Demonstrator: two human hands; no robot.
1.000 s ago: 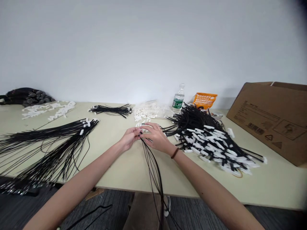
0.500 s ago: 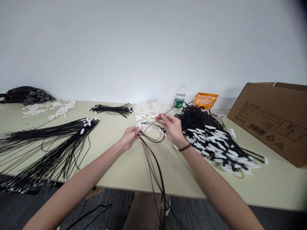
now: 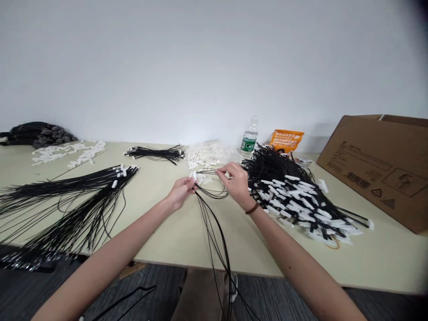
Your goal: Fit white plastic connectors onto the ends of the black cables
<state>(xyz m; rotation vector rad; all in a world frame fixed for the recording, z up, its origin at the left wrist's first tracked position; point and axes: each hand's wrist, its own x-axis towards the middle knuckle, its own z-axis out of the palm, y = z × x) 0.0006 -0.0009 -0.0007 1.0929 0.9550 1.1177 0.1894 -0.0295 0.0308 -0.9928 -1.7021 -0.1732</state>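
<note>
My left hand (image 3: pixel 182 191) is closed around a few thin black cables (image 3: pixel 219 225) just above the table. Their long ends hang over the front edge, and another part bends into loops toward the right. A white connector piece (image 3: pixel 194 175) shows at the left fingertips. My right hand (image 3: pixel 236 183) pinches the upper part of the looped cable, with thumb and forefinger together. Right behind both hands lie loose white plastic pieces (image 3: pixel 204 179).
Left on the table (image 3: pixel 160 238) spread long black cables (image 3: pixel 76 200). A smaller cable bundle (image 3: pixel 155 153) lies behind. On the right are a heap of cables with white ends (image 3: pixel 301 200), a water bottle (image 3: pixel 249 137), an orange packet (image 3: pixel 286 140) and a cardboard box (image 3: pixel 374 171).
My right hand has moved slightly down and left, its fingers closer together. The straight cable end rising past its fingertips no longer shows. My left hand has stayed in place.
</note>
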